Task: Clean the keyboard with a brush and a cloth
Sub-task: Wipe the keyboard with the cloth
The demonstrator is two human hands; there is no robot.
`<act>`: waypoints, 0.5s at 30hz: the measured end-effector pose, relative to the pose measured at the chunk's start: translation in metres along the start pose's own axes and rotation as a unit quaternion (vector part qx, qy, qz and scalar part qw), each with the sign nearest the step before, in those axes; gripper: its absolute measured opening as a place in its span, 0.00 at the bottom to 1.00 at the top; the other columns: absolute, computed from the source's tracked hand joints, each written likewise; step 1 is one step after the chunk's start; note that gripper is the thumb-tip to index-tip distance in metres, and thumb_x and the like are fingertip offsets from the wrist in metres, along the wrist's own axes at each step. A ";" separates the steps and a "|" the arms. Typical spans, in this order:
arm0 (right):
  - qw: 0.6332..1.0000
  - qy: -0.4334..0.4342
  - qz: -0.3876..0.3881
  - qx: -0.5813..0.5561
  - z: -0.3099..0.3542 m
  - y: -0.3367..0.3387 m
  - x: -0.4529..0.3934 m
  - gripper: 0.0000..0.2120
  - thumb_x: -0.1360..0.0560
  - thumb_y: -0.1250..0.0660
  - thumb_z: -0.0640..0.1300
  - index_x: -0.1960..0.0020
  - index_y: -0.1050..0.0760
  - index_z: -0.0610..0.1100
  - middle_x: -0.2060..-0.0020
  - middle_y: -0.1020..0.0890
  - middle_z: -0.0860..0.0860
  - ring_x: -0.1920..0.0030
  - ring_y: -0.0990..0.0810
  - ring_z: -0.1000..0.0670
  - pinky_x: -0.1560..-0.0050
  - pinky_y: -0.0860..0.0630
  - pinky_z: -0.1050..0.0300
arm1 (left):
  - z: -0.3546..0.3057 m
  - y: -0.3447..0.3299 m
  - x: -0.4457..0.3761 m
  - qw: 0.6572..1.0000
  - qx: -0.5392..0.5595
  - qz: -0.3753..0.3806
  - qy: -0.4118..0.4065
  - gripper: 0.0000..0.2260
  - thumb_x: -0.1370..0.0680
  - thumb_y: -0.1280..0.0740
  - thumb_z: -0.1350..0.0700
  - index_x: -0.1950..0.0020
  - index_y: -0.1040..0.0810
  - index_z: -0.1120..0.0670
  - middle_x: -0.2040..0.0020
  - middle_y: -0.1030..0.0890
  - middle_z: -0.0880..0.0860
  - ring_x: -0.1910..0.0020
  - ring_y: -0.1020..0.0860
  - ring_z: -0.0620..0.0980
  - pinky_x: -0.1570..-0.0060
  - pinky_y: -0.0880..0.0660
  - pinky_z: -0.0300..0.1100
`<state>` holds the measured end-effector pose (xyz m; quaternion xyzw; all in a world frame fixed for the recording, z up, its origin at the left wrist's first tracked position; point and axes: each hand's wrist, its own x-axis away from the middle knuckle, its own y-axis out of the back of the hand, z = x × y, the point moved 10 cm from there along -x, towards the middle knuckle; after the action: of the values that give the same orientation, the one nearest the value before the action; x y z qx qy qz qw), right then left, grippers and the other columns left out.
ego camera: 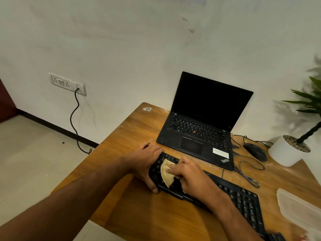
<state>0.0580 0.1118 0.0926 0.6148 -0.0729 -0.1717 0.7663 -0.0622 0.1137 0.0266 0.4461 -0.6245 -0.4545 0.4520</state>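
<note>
A black keyboard (239, 197) lies diagonally across the wooden table (139, 129). My left hand (145, 164) grips the keyboard's left end, fingers over its far edge and thumb on the near edge. My right hand (189, 173) presses a tan cloth (165, 173) onto the keys at that left end, fingers laid over the cloth. No brush is visible.
An open black laptop (205, 126) stands behind the keyboard. A black mouse (255, 151) with its cable and a white plant pot (286, 152) sit at the right. A clear plastic container (300, 207) lies at the right edge. A wall socket (67, 83) with a cable is at the left.
</note>
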 end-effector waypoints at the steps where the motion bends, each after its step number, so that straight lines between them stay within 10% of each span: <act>1: 1.000 0.000 -0.009 -0.001 0.003 0.000 -0.008 0.19 0.22 0.33 0.41 0.34 0.22 0.56 0.53 0.27 0.56 0.51 0.32 0.56 0.56 0.33 0.65 | -0.003 0.000 -0.003 1.000 -0.001 0.004 -0.001 0.62 0.39 0.28 0.21 0.17 0.48 0.55 0.18 0.41 0.53 0.18 0.47 0.52 0.19 0.64 0.59; 9: 0.999 -0.038 0.003 -0.011 -0.002 -0.024 -0.008 0.15 0.19 0.35 0.50 0.32 0.25 0.55 0.50 0.32 0.57 0.50 0.30 0.55 0.50 0.25 0.58 | -0.001 0.004 0.006 0.997 0.009 -0.079 -0.022 0.59 0.36 0.31 0.19 0.18 0.44 0.54 0.21 0.36 0.50 0.21 0.40 0.50 0.18 0.51 0.50; 15: 0.996 -0.077 0.033 -0.014 -0.029 -0.019 0.017 0.20 0.22 0.31 0.39 0.33 0.22 0.54 0.46 0.28 0.53 0.46 0.28 0.52 0.47 0.26 0.59 | -0.001 0.005 0.006 0.996 0.027 -0.082 -0.027 0.57 0.36 0.28 0.22 0.19 0.44 0.53 0.21 0.37 0.49 0.22 0.40 0.49 0.19 0.55 0.47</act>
<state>0.0803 0.1292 0.0657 0.5865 -0.1494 -0.1940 0.7721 -0.0633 0.1089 0.0327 0.4951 -0.6100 -0.4849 0.3843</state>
